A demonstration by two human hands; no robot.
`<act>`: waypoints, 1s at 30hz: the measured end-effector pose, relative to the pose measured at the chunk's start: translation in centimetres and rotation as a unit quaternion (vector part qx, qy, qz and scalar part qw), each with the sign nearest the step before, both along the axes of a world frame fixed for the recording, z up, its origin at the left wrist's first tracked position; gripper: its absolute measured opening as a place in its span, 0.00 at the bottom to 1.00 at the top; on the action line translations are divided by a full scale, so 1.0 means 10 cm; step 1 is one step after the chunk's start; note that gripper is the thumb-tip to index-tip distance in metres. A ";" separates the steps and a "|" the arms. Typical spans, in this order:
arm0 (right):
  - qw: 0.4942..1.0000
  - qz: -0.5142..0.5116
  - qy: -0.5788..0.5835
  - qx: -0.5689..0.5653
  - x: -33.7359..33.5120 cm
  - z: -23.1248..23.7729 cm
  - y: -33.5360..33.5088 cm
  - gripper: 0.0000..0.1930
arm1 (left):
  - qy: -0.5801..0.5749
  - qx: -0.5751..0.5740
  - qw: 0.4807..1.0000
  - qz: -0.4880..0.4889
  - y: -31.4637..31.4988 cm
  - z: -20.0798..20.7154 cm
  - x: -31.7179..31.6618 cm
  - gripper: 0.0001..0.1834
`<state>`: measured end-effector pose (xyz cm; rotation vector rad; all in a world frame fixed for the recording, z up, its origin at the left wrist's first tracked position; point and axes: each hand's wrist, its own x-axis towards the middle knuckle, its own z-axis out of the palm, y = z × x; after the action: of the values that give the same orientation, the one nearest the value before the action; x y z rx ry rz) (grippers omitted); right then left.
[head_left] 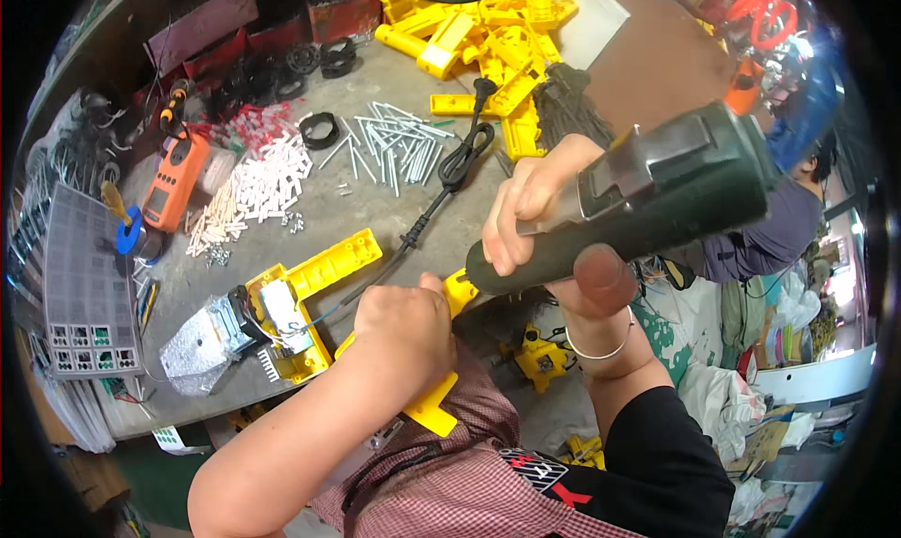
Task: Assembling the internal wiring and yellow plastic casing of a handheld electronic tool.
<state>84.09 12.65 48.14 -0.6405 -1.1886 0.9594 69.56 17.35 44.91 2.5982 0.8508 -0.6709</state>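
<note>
Left hand (399,330) clenched round yellow plastic part (432,408), in front of checked apron (483,407), by bench (369,221); right hand (546,192) grasping dark, bulky, barrel-shaped power driver (666,200), nose at part's upper end. Likely risks: driver slipping off-angle, nicking left fingers; excess torque cracking plastic. Nearby: black cable (410,239), crinkled silvery wrap (199,343), slender shiny metal rods (399,144).

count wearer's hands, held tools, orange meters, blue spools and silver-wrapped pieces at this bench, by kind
hands: 2 (left hand, right hand)
dark green held tool: 1
orange meter: 1
blue spool: 1
silver-wrapped piece: 1
total: 6
</note>
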 end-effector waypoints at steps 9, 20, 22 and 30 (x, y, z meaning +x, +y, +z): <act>0.991 0.128 -0.033 0.013 0.08 -0.16 0.23 0.19 | -0.049 -0.024 0.999 0.000 0.05 -0.05 -0.06 0.21; 0.986 -0.083 -0.070 0.128 0.10 0.06 0.16 0.28 | -0.029 -0.002 1.000 0.009 -0.03 0.04 -0.27 0.21; 0.985 -0.121 -0.036 0.121 0.38 0.36 -0.01 0.27 | -0.154 0.031 0.988 0.000 -0.18 0.03 -0.54 0.22; 0.616 -0.470 -0.593 -0.222 2.08 -0.39 0.36 0.34 | -0.398 0.051 0.915 -0.031 -0.55 0.14 -1.10 0.24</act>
<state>104.93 16.23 44.21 -2.2628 -1.3614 -0.2906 58.53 11.80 46.31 2.6217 0.5331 0.4373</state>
